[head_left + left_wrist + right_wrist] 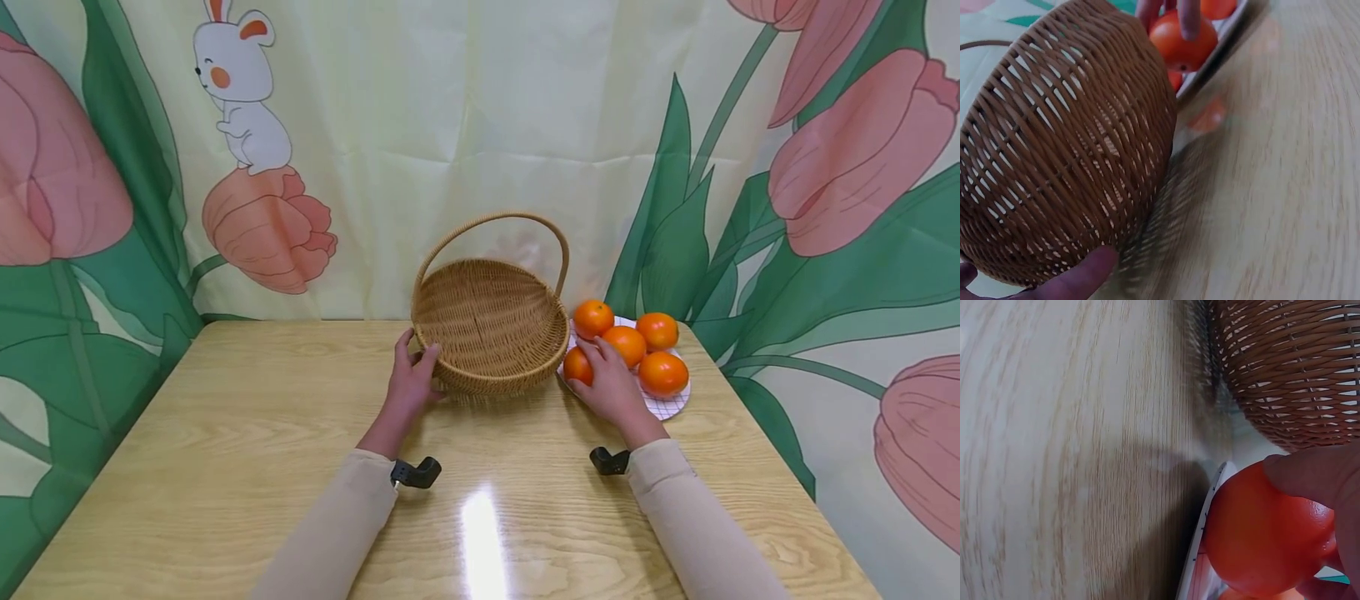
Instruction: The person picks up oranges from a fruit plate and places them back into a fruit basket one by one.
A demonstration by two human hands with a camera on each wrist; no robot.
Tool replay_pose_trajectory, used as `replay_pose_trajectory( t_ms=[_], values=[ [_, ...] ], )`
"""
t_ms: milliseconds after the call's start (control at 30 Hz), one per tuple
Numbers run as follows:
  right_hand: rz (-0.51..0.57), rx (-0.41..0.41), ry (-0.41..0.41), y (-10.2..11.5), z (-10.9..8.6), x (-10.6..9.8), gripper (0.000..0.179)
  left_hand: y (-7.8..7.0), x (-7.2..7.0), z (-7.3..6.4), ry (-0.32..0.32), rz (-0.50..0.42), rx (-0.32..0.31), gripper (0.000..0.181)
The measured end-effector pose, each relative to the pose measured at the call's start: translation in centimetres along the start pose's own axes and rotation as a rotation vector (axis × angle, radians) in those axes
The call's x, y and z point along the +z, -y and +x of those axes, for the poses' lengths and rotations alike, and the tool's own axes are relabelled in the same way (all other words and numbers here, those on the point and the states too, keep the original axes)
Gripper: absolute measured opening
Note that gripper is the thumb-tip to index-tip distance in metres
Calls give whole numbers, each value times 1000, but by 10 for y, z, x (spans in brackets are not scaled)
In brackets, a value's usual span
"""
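Observation:
A round woven wicker basket (487, 321) with a tall arched handle stands at the back middle of the table. My left hand (412, 375) holds its left side, thumb near the front rim; in the left wrist view the thumb (1088, 272) lies against the weave. To the right of the basket is a white plate with a dark grid pattern (670, 407), bearing several oranges. My right hand (611, 387) grips the front-left orange (577, 365), with fingers and thumb around it. In the right wrist view that orange (1260, 534) is by the plate's rim, close to the basket.
Other oranges (663, 374) sit on the plate to the right of and behind the right hand. The wooden table (262, 433) reaches back to a curtain (375, 100) printed with tulips and a rabbit. A bright reflection lies on the table near the front.

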State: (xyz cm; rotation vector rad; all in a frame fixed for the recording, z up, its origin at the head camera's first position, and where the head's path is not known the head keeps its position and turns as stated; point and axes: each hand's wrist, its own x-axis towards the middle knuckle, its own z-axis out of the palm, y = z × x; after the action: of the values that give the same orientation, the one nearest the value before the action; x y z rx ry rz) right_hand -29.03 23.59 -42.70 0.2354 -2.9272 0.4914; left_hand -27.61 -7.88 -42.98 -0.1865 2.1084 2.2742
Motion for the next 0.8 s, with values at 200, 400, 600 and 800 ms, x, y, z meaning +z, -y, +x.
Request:
replay_pose_trajectory(
  t_ms=[200,400,600,800],
  values=[
    [18,-32,-9,0,1,2,73,-4,5,1,-15,-44,-14,73],
    [27,-31,-12,-1,1,2,74,-9,7,1,-39,-105,-44,69],
    [26,-34,-15,-2,2,2,73,-14,5,-1,-81,-130,-65,63],
    [29,-38,-26,-2,0,1,73,-12,0,-2,-64,-158,-62,63]
  ],
)
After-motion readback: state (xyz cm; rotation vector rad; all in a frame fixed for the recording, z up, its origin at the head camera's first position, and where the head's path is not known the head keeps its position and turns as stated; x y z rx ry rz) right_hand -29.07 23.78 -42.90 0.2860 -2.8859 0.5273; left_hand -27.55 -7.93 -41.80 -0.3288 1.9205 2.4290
